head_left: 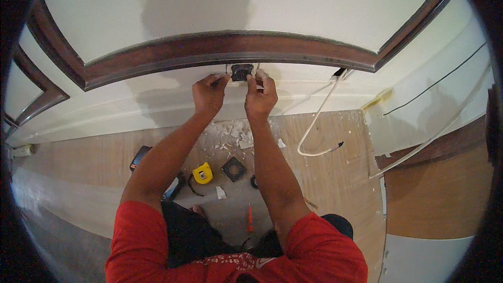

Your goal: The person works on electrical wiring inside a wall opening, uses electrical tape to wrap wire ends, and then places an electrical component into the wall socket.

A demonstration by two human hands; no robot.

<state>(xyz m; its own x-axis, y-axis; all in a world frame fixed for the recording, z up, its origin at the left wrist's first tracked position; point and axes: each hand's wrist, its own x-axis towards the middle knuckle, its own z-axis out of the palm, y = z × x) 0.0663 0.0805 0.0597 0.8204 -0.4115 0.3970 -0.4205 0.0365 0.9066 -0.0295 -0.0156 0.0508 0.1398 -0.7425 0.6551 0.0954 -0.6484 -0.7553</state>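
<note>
A square black electrical socket [241, 73] sits in a rough-edged opening in the wall, just under the brown wooden moulding. My left hand [210, 93] is closed, thumb and fingertips pinched at the socket's left edge. At its right edge my right hand [260, 96] is likewise closed, fingertips against the socket. The back of the socket and any wires behind it are hidden. On the floor below, between my forearms, lies a black square frame [233, 169], beside a yellow tape measure [202, 173].
Broken plaster [238, 132] litters the floor along the wall. A red screwdriver [250, 219] lies close to my legs. White cable [313, 126] hangs from a second wall opening at the right, its dark end on the floor. Wooden and white panels [429, 199] stand at the far right.
</note>
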